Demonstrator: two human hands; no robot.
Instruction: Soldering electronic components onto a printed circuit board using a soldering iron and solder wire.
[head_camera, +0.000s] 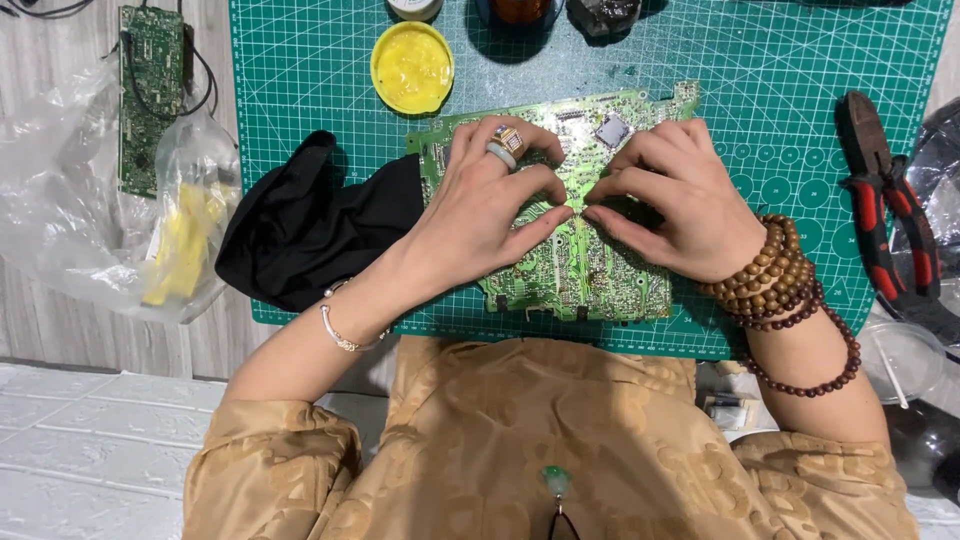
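A large green circuit board (580, 270) lies flat on the green cutting mat (760, 80). My left hand (490, 200), wearing two rings and a thin bracelet, rests on the board's left half. My right hand (675, 195), with wooden bead bracelets at the wrist, rests on the right half. The fingertips of both hands meet near the middle of the board and press on something small there, hidden under the fingers.
A black cloth (310, 225) lies at the mat's left edge. A yellow lid (412, 67) sits above the board, with dark jars behind it. Red-handled pliers (885, 195) lie at the right. A second circuit board (150, 95) and plastic bags (120, 230) sit at the left.
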